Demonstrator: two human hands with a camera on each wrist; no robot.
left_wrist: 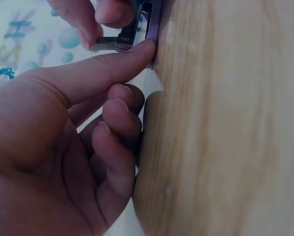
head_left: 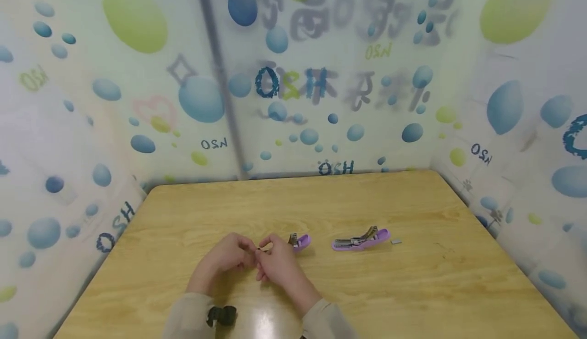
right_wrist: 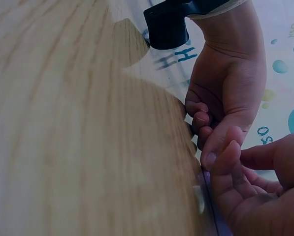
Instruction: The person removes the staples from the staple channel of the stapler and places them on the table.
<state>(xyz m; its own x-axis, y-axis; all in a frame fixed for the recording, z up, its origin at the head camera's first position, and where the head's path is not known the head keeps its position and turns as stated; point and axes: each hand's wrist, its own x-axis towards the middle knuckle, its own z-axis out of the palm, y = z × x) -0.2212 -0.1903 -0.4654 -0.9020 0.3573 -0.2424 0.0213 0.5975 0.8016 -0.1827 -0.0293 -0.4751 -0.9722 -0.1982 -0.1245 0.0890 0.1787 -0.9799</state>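
A purple stapler (head_left: 302, 242) lies opened on the table, its front part hidden behind the hands. My left hand (head_left: 231, 254) holds its front end with thumb and index finger, the other fingers curled beside the table edge in the left wrist view. My right hand (head_left: 278, 262) pinches a short strip of staples (left_wrist: 105, 44) between thumb and finger, at the end of the stapler's dark metal magazine (left_wrist: 128, 37). In the right wrist view the fingertips of both hands meet and cover the strip.
To the right lies a second purple stapler (head_left: 361, 240), also opened, with its metal arm raised. Beside it is a small grey strip of staples (head_left: 396, 241). The wooden table (head_left: 435, 288) is bordered by patterned curtains (head_left: 293, 140). A black wrist strap (head_left: 222, 315) is on my left sleeve.
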